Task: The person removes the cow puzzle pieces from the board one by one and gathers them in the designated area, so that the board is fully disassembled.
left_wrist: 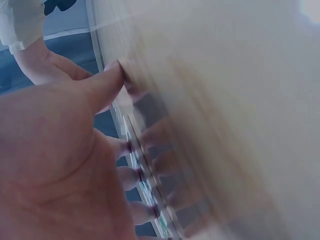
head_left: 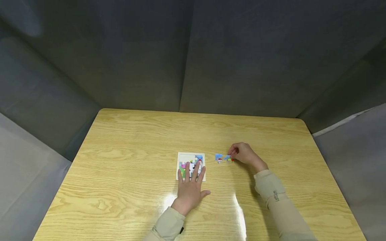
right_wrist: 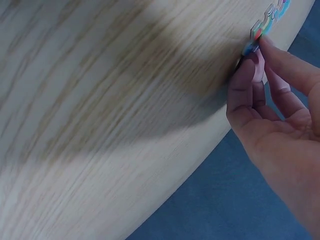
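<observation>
A small square jigsaw puzzle in a white tray (head_left: pixel 177 170) lies near the table's middle, with a cow picture partly covered by my left hand (head_left: pixel 190 192). That hand is spread flat, its straight fingers resting over the tray; the left wrist view shows the fingertips along the tray's edge (left_wrist: pixel 145 180). To the right, a blue puzzle piece (head_left: pixel 218 157) lies beside another coloured puzzle piece (head_left: pixel 228 158). My right hand (head_left: pixel 245 154) pinches the nearer one at its right side. In the right wrist view, thumb and fingertips meet at the piece (right_wrist: pixel 256 35), partly hiding it.
The wooden table (head_left: pixel 126 144) extends to both sides and behind the puzzle. Grey partition panels (head_left: pixel 144 60) stand around its back and sides. Bright reflections show on the table's front part.
</observation>
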`<state>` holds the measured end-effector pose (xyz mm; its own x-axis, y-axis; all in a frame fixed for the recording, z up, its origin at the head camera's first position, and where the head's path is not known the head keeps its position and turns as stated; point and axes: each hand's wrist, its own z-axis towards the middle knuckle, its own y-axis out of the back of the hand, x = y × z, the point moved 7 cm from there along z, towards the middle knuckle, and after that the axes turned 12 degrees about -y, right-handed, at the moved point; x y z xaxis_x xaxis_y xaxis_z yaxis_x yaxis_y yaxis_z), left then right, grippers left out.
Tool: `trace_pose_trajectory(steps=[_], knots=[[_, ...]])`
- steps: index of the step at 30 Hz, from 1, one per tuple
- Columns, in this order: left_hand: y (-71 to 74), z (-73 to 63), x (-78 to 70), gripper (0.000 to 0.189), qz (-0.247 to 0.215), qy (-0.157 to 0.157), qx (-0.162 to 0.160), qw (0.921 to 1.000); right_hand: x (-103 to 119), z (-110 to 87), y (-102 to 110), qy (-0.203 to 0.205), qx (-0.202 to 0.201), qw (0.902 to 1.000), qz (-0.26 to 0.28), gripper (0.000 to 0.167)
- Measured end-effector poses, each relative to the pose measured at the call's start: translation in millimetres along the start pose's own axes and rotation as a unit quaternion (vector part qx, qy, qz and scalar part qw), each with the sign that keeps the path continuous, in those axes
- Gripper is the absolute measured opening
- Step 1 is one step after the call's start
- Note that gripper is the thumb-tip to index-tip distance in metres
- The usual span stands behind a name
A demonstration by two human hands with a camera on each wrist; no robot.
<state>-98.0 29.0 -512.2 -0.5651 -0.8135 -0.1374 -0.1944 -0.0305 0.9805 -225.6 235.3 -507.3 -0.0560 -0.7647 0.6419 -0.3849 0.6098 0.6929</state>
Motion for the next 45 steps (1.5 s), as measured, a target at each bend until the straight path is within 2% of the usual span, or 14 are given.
trace_pose_trajectory(steps=[6, 12, 17, 21, 24, 29, 37, 45], knots=[[3.2, -0.2, -0.8, 0.083, -0.013, -0.002, -0.005, 0.9999, 1.7, -0.3, 2.7, -0.006, -0.005, 0.9999, 0.009, 0.008], [3.0, -1.0, -0.4, 0.085, -0.025, 0.001, -0.002, 0.9997, 19.6, -2.2, 0.8, 0.031, -0.008, 0.9994, 0.015, 0.006], [3.7, -1.2, 0.2, 0.085, -0.042, -0.002, -0.002, 0.9991, 40.8, 0.5, -11.7, 0.043, -0.003, 0.9969, 0.066, 0.005], [4.0, -1.1, 1.9, 0.085, -0.059, -0.003, -0.005, 0.9982, 56.2, 6.3, -29.0, 0.037, 0.003, 0.9946, 0.096, 0.006], [2.9, -1.1, 3.2, 0.085, -0.065, -0.004, -0.011, 0.9978, 66.3, 9.3, -40.8, 0.034, 0.002, 0.995, 0.094, 0.006], [0.5, -3.4, 4.1, 0.086, -0.057, -0.006, -0.004, 0.9983, 79.4, 10.7, -52.4, 0.048, -0.006, 0.9959, 0.077, 0.005], [4.9, -14.8, 3.2, 0.086, -0.064, -0.007, 0.002, 0.9979, 89.6, 13.3, -59.9, 0.053, -0.013, 0.9976, 0.043, 0.004], [7.7, -18.1, 3.4, 0.086, -0.037, 0.0, 0.006, 0.9993, 98.3, 17.3, -64.0, 0.06, -0.031, 0.9977, -0.006, 0.009]])
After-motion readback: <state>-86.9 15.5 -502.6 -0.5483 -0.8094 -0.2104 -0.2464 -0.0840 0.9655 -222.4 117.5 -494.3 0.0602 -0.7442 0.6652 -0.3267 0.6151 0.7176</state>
